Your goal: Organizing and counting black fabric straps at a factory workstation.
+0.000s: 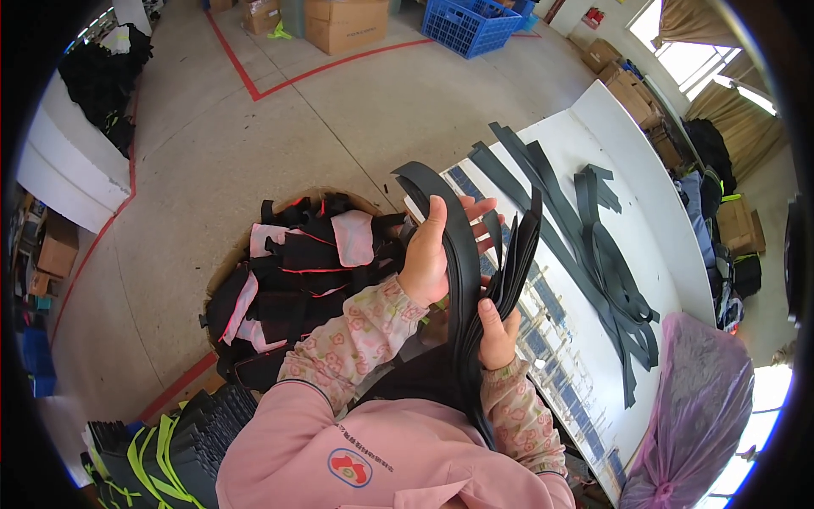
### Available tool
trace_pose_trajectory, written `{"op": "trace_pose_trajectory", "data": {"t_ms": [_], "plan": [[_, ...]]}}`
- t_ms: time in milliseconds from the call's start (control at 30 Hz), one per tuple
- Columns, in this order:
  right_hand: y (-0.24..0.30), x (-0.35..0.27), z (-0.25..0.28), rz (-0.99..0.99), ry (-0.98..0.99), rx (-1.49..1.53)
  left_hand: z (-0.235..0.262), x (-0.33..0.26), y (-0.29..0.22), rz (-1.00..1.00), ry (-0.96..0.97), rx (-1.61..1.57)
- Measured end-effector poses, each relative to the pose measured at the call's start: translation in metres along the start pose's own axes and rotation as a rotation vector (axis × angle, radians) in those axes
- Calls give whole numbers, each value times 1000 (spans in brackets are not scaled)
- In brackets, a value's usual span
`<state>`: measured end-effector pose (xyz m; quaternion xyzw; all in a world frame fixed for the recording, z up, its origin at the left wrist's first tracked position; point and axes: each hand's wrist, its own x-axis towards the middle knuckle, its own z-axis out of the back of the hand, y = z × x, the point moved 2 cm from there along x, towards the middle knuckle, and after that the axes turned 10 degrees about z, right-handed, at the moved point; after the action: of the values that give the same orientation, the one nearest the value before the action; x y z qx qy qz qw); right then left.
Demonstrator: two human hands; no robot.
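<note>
The head camera is looking down from above the wearer's pink jacket (297, 433) and facing forward. It is viewing the left hand (426, 263) and right hand (496, 337) from close by, while its fisheye lens is taking in the bench (651, 212) at right, the floor (203, 170) beyond and a distant window (670, 59).
</note>
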<state>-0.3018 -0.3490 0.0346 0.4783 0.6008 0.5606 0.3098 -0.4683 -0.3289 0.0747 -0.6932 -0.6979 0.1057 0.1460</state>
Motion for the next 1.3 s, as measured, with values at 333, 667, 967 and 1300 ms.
{"op": "trace_pose_trajectory", "data": {"t_ms": [333, 667, 967, 1300], "plan": [[41, 41, -19, 184, -256, 23, -10, -20, 54, -229, -80, 510], [53, 43, -31, 317, -153, 154, -16, -26, 55, -136, 78, 506], [59, 45, -34, 332, -115, 258, -28, -39, 49, -104, 28, 636], [64, 42, -32, 430, -137, 28, -25, -39, 55, -258, 3, 782]]}}
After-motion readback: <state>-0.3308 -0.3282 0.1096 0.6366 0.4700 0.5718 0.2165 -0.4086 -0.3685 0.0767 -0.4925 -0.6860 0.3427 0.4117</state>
